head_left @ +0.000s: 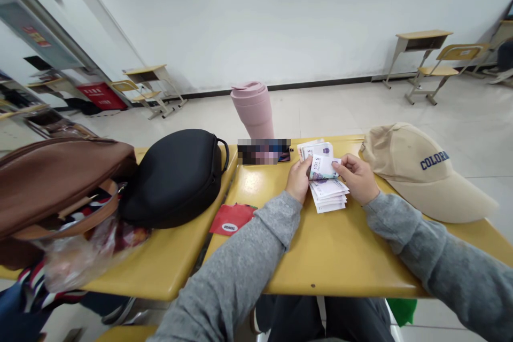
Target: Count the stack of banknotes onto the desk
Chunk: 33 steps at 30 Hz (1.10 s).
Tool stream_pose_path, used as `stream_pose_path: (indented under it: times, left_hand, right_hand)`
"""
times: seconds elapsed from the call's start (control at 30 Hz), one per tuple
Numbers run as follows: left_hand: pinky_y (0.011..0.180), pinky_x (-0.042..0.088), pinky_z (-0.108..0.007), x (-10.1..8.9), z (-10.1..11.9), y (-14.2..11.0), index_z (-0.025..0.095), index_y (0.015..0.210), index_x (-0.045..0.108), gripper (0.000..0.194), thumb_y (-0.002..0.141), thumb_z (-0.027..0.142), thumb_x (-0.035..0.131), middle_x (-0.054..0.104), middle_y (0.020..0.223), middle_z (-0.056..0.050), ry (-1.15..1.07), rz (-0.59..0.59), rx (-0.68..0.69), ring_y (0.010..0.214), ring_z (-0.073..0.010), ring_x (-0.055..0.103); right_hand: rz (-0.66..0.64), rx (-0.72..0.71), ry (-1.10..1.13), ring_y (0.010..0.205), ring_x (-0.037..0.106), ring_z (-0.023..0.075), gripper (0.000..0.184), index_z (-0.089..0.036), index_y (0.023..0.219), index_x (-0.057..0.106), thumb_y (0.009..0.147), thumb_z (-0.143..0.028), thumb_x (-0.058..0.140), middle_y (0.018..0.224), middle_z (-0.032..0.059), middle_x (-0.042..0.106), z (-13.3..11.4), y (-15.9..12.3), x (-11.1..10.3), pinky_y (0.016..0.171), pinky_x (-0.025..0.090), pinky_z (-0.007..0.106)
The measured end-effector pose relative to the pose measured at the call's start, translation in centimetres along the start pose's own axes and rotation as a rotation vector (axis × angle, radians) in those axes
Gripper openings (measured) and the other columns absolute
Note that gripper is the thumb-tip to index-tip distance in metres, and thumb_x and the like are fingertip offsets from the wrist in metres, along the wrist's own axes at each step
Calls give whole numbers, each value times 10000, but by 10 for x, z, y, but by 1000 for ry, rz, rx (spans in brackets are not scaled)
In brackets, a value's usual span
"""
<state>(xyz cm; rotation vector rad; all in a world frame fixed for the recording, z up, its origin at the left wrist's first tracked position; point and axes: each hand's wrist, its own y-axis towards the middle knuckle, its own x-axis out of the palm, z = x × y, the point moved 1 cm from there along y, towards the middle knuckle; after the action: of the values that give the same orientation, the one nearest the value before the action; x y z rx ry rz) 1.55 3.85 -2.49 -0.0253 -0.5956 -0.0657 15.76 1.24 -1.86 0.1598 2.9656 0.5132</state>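
A stack of banknotes [327, 190], pale with purple and green print, is fanned out above the yellow desk [316, 251]. My left hand [298, 178] is closed on the stack's left side, with the thumb on top. My right hand [358, 176] pinches the right edge of the upper note between thumb and fingers. Several notes spread below it toward me, and a few more show beyond my hands. A phone [284, 154] with a partly blurred screen lies just behind my left hand. To the right of my right hand sits a beige cap [401, 157].
A pink tumbler [254, 109] stands at the desk's far edge. A red packet [230, 219] lies left of my left forearm. On the adjoining desk are a black case [176, 176], a brown bag [60, 181] and a clear plastic bag [72, 256].
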Motion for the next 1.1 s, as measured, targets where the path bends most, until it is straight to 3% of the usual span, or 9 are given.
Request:
stream_pose_path:
  times: [0.27,0.43,0.67,1.1]
  left_hand:
    - [860,460,-347,3,3,-3,121,753,659,304,615,382,733,712,779,-72,0,30,5,905,-237,654]
    - [856,468,-365,2,2,-3,117,798,664,314,631,376,721,713,796,-85,2,22,7,897,-246,659]
    - [832,477,-372,0,0,-1,116,810,661,318,645,383,708,714,795,-87,7,10,7,833,-239,669]
    - [838,475,-354,-1,-2,1,118,802,657,306,642,375,701,713,780,-73,27,4,2,850,-226,664]
  right_hand:
    - [-44,22,142,446,321,71,274,-197,708,487,733,-420,645,520,-62,420,-7,-3,3,424,252,225]
    - [-44,18,175,441,310,68,258,-197,729,505,744,-418,638,515,-65,411,-6,-2,3,421,240,226]
    - [-38,32,183,413,277,72,308,-203,712,483,754,-479,614,472,-75,364,-4,-3,3,402,196,237]
    - [-25,-9,117,402,305,75,339,-198,654,472,810,-490,546,436,-67,365,-7,-4,2,397,236,231]
